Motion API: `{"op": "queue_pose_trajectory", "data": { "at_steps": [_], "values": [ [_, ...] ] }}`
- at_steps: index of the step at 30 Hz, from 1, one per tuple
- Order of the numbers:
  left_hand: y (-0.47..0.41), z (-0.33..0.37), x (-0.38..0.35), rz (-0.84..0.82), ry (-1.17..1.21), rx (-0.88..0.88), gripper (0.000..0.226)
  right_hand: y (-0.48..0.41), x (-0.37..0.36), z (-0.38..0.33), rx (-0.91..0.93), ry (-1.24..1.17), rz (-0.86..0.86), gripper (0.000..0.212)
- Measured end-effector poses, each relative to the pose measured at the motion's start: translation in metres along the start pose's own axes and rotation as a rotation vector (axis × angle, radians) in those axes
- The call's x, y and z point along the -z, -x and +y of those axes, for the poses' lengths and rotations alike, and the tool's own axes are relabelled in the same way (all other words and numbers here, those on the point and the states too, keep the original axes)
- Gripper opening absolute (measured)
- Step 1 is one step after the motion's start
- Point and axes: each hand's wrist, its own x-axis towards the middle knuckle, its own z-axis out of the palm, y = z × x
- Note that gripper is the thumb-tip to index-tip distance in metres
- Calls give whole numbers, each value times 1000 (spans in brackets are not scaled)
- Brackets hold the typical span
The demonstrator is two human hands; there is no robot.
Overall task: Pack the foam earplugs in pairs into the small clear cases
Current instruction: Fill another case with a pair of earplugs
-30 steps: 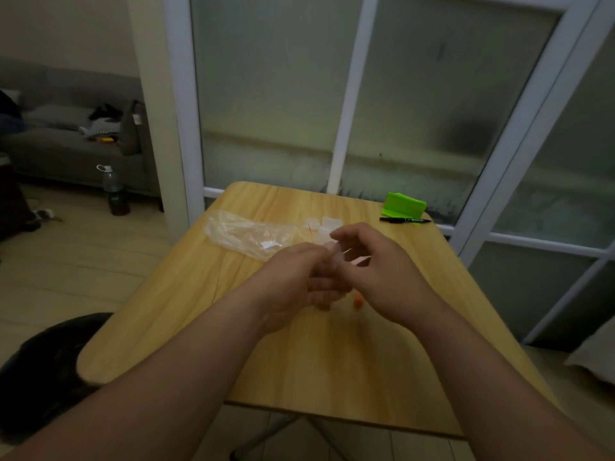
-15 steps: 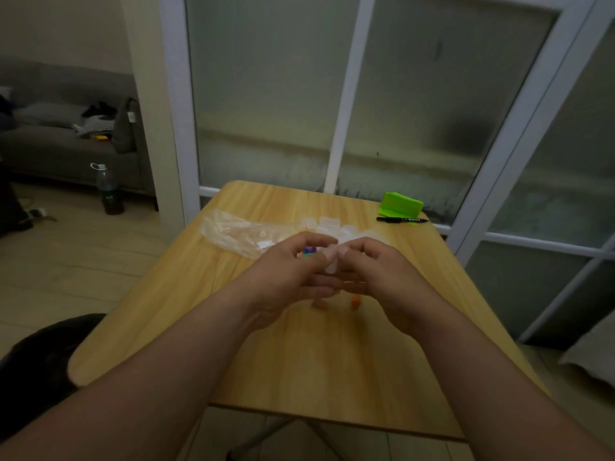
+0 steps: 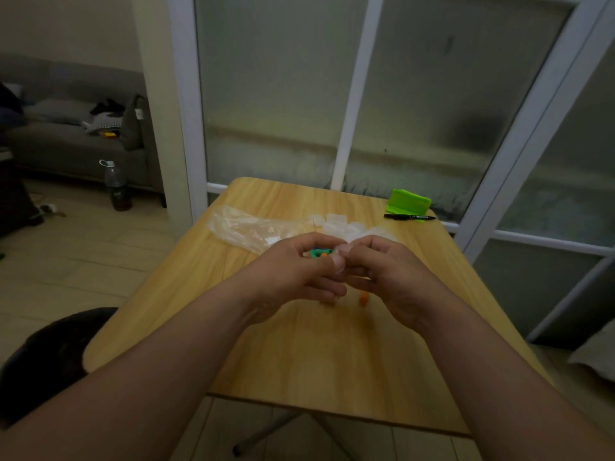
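Step in hand: I judge this to be filling or closing 1 clear case [image 3: 338, 262], held above the middle of the table [image 3: 299, 361].
Left hand [image 3: 299, 274]: fingers curled, thumb and forefinger pinched on the pale translucent piece that I read as that case.
Right hand [image 3: 382, 274]: fingers curled too, tips meeting the left hand's on the same piece; neither hand is spread.
Earplugs [image 3: 320, 252]: green and orange foam shows through the gap under the left forefinger. I cannot tell whether it sits inside the case or lies on the table beyond.
Loose orange earplug [image 3: 363, 298]: on the table just under the right hand, touching nothing.
Spare cases [image 3: 334, 222]: a small heap on the far side of the hands, beside the crumpled plastic bag [image 3: 246, 227] to the left.
Far right corner: a black marker [image 3: 409, 216] beside a green block [image 3: 408, 201], well apart from the work.
Next move: probably confirm 2 plugs are inside, press the lid shut with light pinch force, then set the case down and collect the loose orange plug.
Risk: the case is small and slippery, and it could spring out of the pinch.
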Motion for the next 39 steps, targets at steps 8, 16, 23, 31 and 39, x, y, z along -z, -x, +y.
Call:
{"op": "queue_pose_trajectory", "data": {
  "at_steps": [8,16,23,31,39],
  "values": [
    [5,2,6,-5,-32,15,29,2,-3,-2,-40,10,-66,23],
    [5,1,9,1,14,17,27,0,-10,-2,42,-34,-33,14],
    [4,2,8,-5,40,26,26,0,-11,0,74,-19,0,13],
    [6,2,6,9,38,33,27,-1,-13,1,88,9,19,14],
    [6,-1,6,17,46,67,28,-3,-15,4,75,48,31,13]
  ]
}}
